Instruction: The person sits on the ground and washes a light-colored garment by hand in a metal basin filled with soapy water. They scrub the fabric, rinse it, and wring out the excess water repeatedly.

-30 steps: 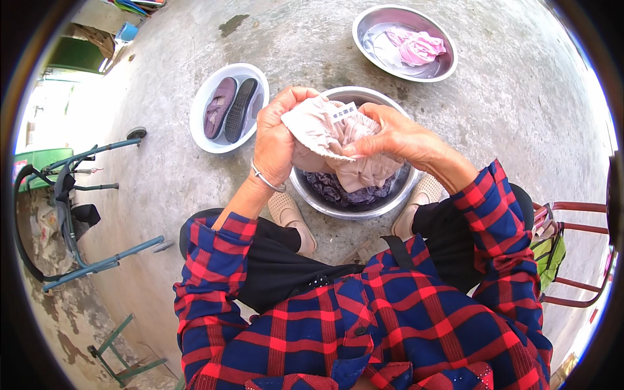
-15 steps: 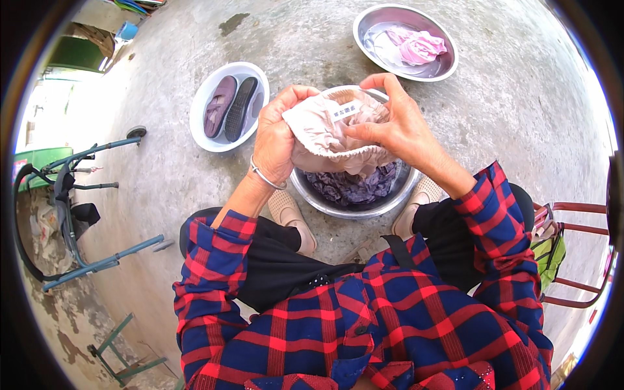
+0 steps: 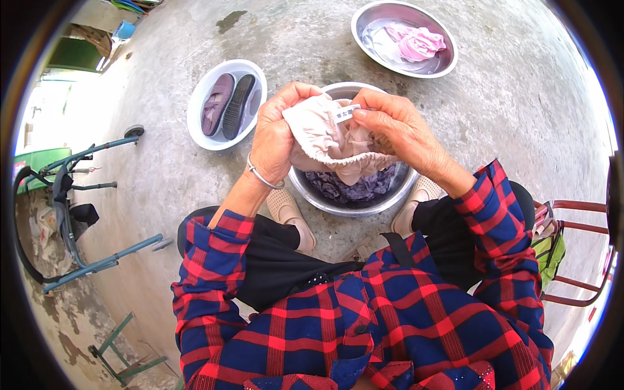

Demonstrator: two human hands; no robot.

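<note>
Above the middle basin hangs a pale pink garment (image 3: pixel 316 127) with a gathered elastic waistband, its opening facing up. My left hand (image 3: pixel 273 133) is closed on its left edge, a metal bangle round the wrist. With thumb and forefinger, my right hand (image 3: pixel 403 130) pinches the white printed label (image 3: pixel 346 112) sewn inside the waistband. Whether its other fingers also grip the cloth behind is hidden. Below, the metal basin (image 3: pixel 354 212) stands between my feet, and dark purple cloth (image 3: pixel 354 187) lies bunched in it. The garment and hands cover the basin's far part.
A white basin (image 3: pixel 195 133) with a pair of purple shoes (image 3: pixel 218 107) stands at the far left. Far right is another metal basin (image 3: pixel 364 49) holding pink cloth (image 3: pixel 419 44). A blue metal walker frame (image 3: pixel 97 265) is at the left, a red-framed chair (image 3: pixel 580 225) at the right.
My right thumb and forefinger were spread apart over the garment's opening; now they have come together on the label and pull it slightly up. The left hand keeps its hold.
</note>
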